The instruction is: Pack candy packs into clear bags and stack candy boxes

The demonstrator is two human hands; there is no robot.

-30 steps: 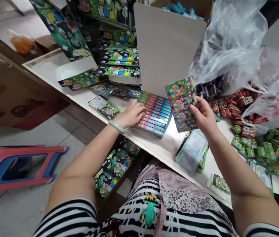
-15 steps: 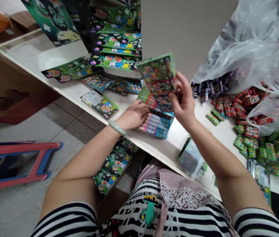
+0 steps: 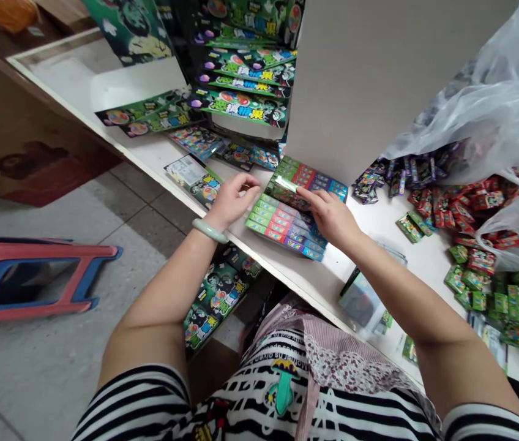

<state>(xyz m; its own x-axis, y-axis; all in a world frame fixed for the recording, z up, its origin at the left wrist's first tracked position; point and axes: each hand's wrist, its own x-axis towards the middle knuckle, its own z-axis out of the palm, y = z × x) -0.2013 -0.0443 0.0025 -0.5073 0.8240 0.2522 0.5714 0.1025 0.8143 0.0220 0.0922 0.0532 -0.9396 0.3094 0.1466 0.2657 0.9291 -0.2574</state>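
Note:
My right hand [image 3: 335,217] has its fingertips on a flat pack of small candy boxes [image 3: 294,199], dark-sided with a shiny edge, set in among rows of the same kind. Its thumb is hidden. Rows of small boxes [image 3: 282,226] in green, red, purple and blue lie in front of it, and more rows [image 3: 308,176] lie behind. Left of these rows is my left hand [image 3: 236,199], a pale bangle on its wrist. Its fingers are bent, with a gap between thumb and index and nothing visible in them.
Green display cartons [image 3: 245,104] stand stacked at the back beside a grey panel [image 3: 369,73]. Loose small candy boxes [image 3: 516,306] and clear plastic bags [image 3: 484,98] lie on the right. A printed pack [image 3: 195,180] lies near the table edge; a stool [image 3: 34,275] stands left.
My right hand has lowered the pack from the air onto the rows of boxes. My left hand has lifted off the rows and drawn slightly left. The camera view has shifted.

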